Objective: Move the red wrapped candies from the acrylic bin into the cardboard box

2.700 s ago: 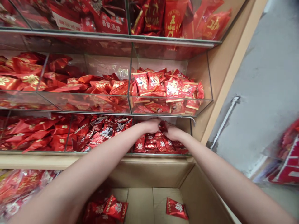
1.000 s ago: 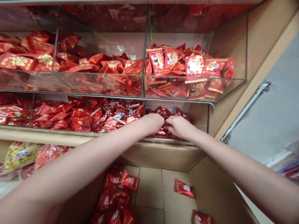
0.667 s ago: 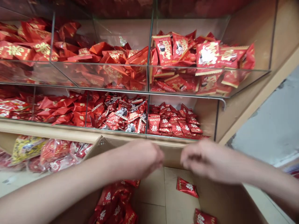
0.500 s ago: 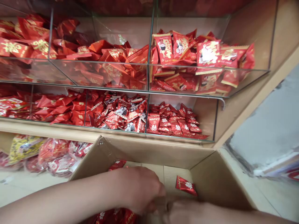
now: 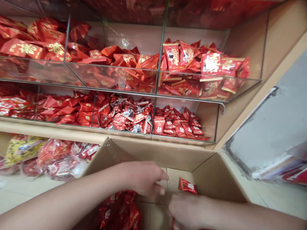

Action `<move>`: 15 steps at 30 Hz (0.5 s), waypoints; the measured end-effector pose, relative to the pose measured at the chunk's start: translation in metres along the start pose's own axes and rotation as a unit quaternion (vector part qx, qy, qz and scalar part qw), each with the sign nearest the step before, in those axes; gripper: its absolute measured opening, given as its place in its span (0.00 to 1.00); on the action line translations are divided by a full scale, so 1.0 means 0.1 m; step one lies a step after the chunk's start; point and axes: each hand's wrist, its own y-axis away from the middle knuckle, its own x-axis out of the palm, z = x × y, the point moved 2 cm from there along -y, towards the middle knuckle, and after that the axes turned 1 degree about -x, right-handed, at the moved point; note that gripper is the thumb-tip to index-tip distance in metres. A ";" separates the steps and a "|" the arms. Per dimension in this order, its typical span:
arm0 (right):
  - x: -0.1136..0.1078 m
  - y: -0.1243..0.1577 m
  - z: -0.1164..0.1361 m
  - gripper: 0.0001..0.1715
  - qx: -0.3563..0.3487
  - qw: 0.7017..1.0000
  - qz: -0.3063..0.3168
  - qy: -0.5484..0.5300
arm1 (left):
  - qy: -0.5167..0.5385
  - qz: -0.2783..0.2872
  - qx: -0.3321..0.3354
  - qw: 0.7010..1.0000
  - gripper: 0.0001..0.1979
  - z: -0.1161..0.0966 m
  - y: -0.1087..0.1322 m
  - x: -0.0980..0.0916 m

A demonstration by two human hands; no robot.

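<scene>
My left hand (image 5: 144,177) hovers over an open cardboard box (image 5: 163,155), its fingers loosely curled together and the thumb out; nothing shows in them. My right hand (image 5: 189,207) reaches lower into the same box, back of the hand up, fingers hidden at the frame's bottom edge. A single red candy packet (image 5: 187,186) lies on the box floor just above my right hand. A heap of red packets (image 5: 120,210) fills the box's left side under my left forearm. Above the box, the bottom right glass bin (image 5: 179,126) holds small red packets.
Glass-fronted shelf bins (image 5: 124,113) full of red candy packets run across two rows, with larger packets in the upper right bin (image 5: 206,68). Plastic bags of sweets (image 5: 48,153) lie left of the box. A wooden shelf side (image 5: 254,92) and grey wall (image 5: 275,127) are on the right.
Both hands came out of the bottom right bin and dropped down into the cardboard box. The view tilted downward with them.
</scene>
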 end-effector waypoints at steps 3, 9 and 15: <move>-0.51 0.01 0.07 0.06 -0.057 0.995 -0.068 -0.033 | 0.087 -0.065 0.024 0.994 0.16 0.08 -0.02 -0.10; -0.95 0.11 -0.03 0.12 -0.008 0.935 -0.235 -0.264 | 0.327 -0.083 0.072 0.939 0.13 0.09 -0.10 -0.16; -0.92 0.11 -0.07 0.16 -0.010 0.889 -0.279 -0.364 | 0.519 -0.151 0.004 0.841 0.21 0.04 -0.17 -0.11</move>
